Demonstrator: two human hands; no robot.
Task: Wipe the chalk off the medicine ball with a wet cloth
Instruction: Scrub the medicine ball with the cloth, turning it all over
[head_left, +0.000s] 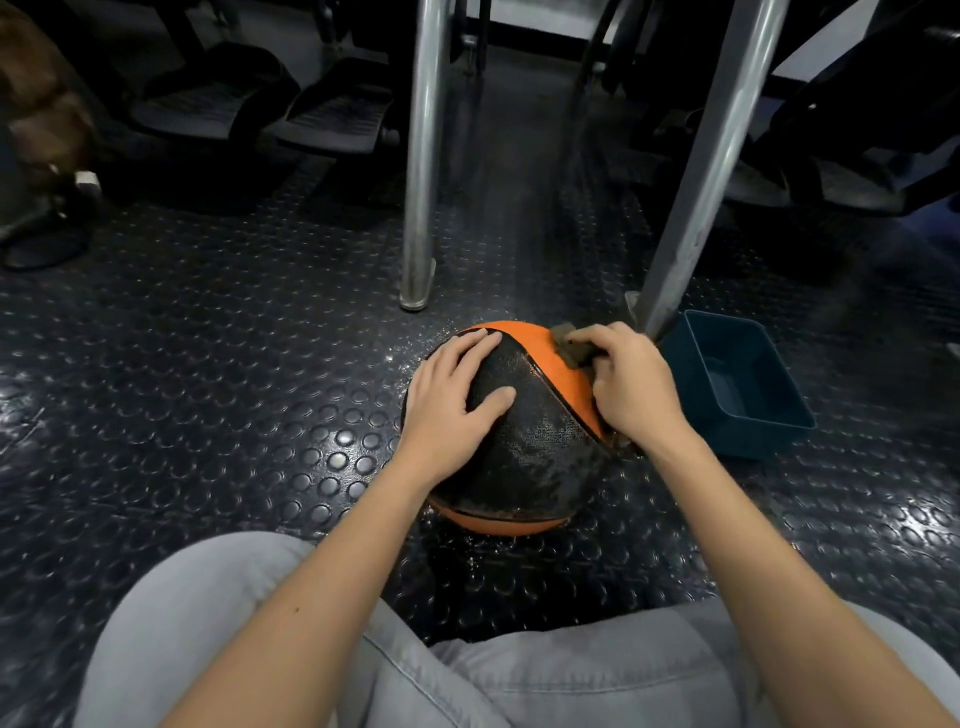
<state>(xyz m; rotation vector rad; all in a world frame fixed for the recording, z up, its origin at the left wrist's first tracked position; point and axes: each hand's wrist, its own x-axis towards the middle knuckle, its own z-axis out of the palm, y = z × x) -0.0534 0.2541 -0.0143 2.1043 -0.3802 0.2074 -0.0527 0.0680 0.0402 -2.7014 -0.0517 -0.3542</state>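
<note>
A black and orange medicine ball (535, 441) sits on the studded floor in front of my knees, its black panel wet and shiny with pale patches. My left hand (452, 400) lies flat on the ball's upper left side with fingers spread. My right hand (631, 384) grips a small dark grey-brown cloth (571, 349) and holds it against the orange panel at the ball's upper right. Most of the cloth is hidden under my fingers.
A dark teal plastic tub (779, 395) holding a little water stands just right of the ball. Two metal legs (423, 156) (701, 171) rise behind the ball. Dark gym equipment fills the back; water drops dot the black rubber floor (208, 415).
</note>
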